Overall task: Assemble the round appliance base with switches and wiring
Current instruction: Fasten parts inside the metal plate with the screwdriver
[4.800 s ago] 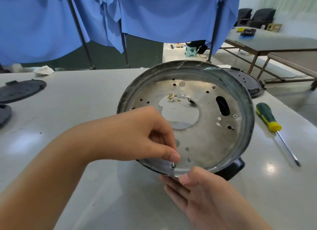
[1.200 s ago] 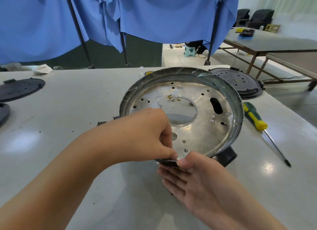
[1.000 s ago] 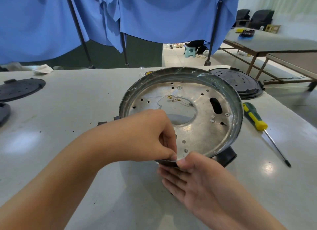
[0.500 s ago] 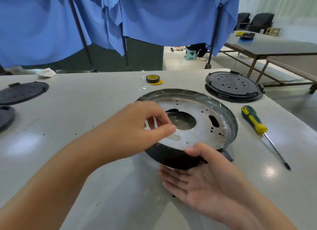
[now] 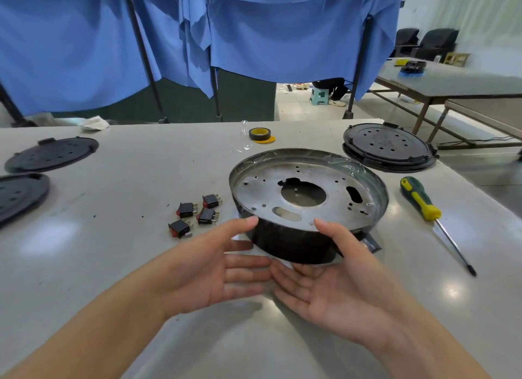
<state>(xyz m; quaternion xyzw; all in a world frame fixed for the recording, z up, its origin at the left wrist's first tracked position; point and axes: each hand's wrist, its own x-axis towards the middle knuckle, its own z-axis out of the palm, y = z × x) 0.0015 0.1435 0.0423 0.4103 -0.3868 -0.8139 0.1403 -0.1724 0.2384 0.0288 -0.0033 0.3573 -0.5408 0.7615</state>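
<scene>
Cradling the round base (image 5: 308, 198): left hand (image 5: 214, 268) and right hand (image 5: 336, 282) spread wide, thumbs on its rim.

— Where did the round base (image 5: 308, 198) sit?
— On the table (image 5: 118, 265), right of centre; four switches (image 5: 197, 213) lay just left of it.
— And beyond it?
— A screwdriver (image 5: 426, 209) lay to its right, a tape roll (image 5: 260, 134) behind it, one cover plate (image 5: 387, 150) towards the far right corner, two plates (image 5: 50, 154) at the left edge.
</scene>
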